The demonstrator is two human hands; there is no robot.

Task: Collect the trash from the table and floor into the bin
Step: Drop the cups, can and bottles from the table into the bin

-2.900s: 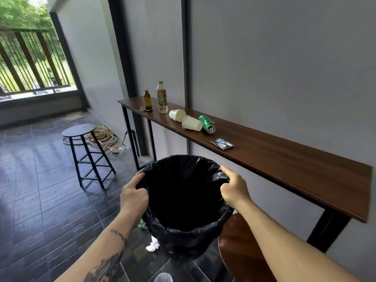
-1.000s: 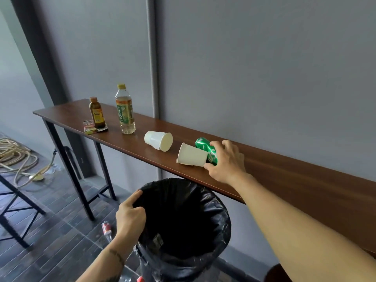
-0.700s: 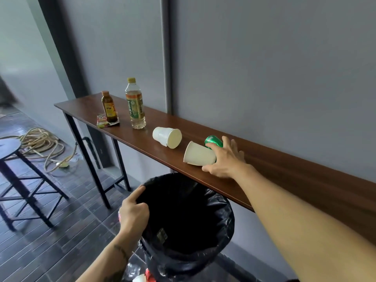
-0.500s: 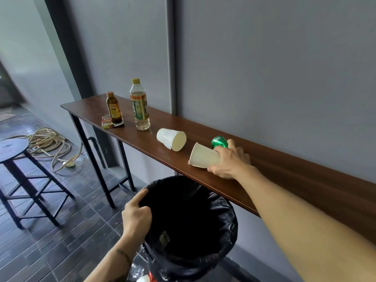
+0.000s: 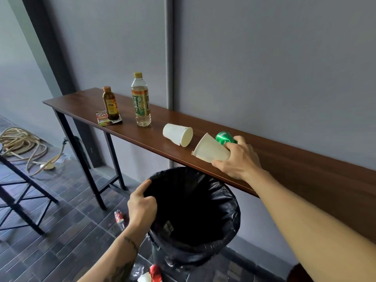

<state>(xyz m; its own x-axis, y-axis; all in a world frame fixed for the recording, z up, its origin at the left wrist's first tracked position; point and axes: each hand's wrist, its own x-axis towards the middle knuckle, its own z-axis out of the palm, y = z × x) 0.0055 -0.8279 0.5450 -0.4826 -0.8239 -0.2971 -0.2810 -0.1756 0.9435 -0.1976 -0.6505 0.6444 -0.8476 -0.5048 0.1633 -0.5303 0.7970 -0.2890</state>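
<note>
My right hand (image 5: 238, 159) grips a white paper cup (image 5: 210, 149) and a green can (image 5: 224, 137) together, just above the brown table (image 5: 305, 171). My left hand (image 5: 141, 206) holds the left rim of the bin (image 5: 230, 226), which is lined with a black bag and stands below the table edge. A second paper cup (image 5: 179, 134) lies on its side on the table. Further left stand a tea bottle (image 5: 141, 100) and a small brown bottle (image 5: 110, 103) on a sachet (image 5: 101, 118).
A crushed plastic bottle (image 5: 119, 217) lies on the dark tiled floor left of the bin, with more litter (image 5: 151, 274) at its foot. A black stool frame (image 5: 22, 192) stands at the left. Coiled rope (image 5: 18, 143) lies beyond it.
My right hand reached the cup and can on the table, closed on both and lifted them slightly. The flat packet seen earlier on the table is gone. My left hand stayed on the bin rim.
</note>
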